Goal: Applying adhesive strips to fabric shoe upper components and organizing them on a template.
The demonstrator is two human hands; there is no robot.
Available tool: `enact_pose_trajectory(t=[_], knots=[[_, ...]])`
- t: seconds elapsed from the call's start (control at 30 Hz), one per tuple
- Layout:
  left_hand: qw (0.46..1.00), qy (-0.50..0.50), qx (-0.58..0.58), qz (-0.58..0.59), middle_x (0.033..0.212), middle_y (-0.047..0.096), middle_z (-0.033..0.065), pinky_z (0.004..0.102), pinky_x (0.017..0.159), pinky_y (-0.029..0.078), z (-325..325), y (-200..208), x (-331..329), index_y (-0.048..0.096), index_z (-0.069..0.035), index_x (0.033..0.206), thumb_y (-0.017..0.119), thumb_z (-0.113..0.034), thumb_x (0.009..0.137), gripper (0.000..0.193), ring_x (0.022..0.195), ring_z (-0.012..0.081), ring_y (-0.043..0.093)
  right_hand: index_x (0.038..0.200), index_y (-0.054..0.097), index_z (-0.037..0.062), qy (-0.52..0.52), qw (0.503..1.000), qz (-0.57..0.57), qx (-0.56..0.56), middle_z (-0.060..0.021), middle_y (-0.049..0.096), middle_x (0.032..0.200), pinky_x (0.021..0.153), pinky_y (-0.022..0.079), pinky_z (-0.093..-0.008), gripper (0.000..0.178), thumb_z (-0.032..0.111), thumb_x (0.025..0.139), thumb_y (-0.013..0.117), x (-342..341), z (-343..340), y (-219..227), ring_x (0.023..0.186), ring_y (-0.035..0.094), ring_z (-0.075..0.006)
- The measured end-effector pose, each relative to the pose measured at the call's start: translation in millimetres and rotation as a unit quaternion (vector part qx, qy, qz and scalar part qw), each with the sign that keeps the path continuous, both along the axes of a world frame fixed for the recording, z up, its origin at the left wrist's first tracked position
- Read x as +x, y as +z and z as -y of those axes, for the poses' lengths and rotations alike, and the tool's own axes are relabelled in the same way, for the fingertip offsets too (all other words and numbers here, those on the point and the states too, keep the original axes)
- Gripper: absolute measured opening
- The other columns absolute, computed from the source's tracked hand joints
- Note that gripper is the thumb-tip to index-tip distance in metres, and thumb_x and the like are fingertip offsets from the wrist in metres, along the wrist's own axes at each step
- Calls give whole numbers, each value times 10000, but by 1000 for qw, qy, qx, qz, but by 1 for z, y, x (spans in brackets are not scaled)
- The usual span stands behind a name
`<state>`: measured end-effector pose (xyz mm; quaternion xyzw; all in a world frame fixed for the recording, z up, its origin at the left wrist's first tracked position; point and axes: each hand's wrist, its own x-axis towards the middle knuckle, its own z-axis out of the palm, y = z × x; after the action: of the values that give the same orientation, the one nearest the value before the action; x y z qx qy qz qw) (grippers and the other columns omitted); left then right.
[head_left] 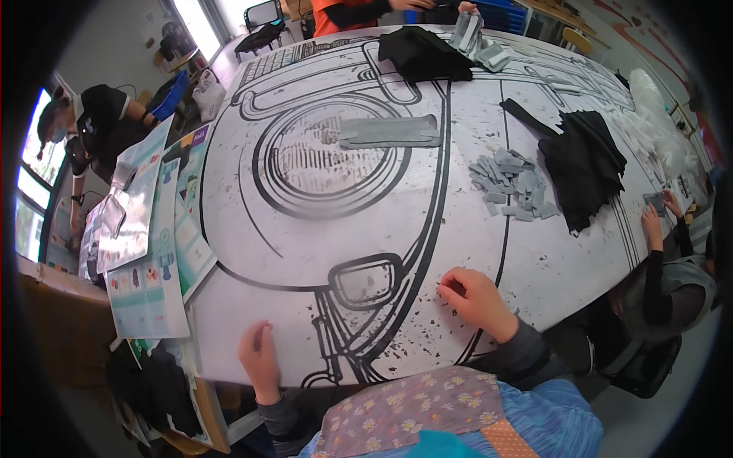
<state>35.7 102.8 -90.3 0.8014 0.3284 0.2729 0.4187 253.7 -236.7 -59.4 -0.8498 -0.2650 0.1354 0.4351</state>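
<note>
Grey pieces [527,182] lie heaped beyond the right hand [477,299], narrowly parted and empty like the loosely curled left hand [260,360].

Black cloth [588,168] matt; grey pieces [513,182] matt; tabletop [252,294] worn; posters [136,238] glossy.

Tabletop [481,237] white, patterned in black lines; pieces [519,183] grey; cloth [586,160] black; apron [405,408] mauve — daisy-patterned.
</note>
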Motion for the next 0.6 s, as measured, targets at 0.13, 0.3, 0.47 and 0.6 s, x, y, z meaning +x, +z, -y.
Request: enact_pose_trajectory(t=[0.13, 0.3, 0.47, 0.6], knots=[[1000, -4, -6, -2, 956, 694, 120, 296, 808, 506, -1, 0, 0, 678, 51, 1033, 617, -50, 934, 154, 879, 182, 658, 923, 664, 33, 133, 985, 30, -109, -126, 667, 792, 661, 506, -360, 196, 224, 893, 695, 37, 3, 25, 716, 648, -269], [1000, 16, -25, -3, 960, 688, 124, 305, 850, 509, -1, 2, -1, 663, 64, 1046, 595, -37, 950, 155, 916, 195, 662, 817, 667, 34, 85, 986, 93, -113, -139, 663, 746, 620, 493, -382, 244, 269, 848, 724, 139, -19, 41, 660, 624, -296], [1000, 9, -23, 11, 959, 687, 121, 307, 857, 508, -3, -1, 3, 659, 64, 1042, 597, -38, 952, 150, 921, 192, 661, 810, 731, -10, -8, 958, 172, -229, -188, 690, 725, 653, 526, -410, 287, 269, 751, 759, 292, -54, 37, 698, 677, -338], [999, 25, -38, 8, 952, 690, 110, 298, 838, 505, -5, -4, -1, 666, 54, 1032, 599, -41, 950, 142, 905, 183, 659, 793, 720, -7, 16, 903, 149, -402, -115, 681, 686, 569, 538, -380, 244, 235, 800, 756, 377, -89, 2, 569, 649, -234]])
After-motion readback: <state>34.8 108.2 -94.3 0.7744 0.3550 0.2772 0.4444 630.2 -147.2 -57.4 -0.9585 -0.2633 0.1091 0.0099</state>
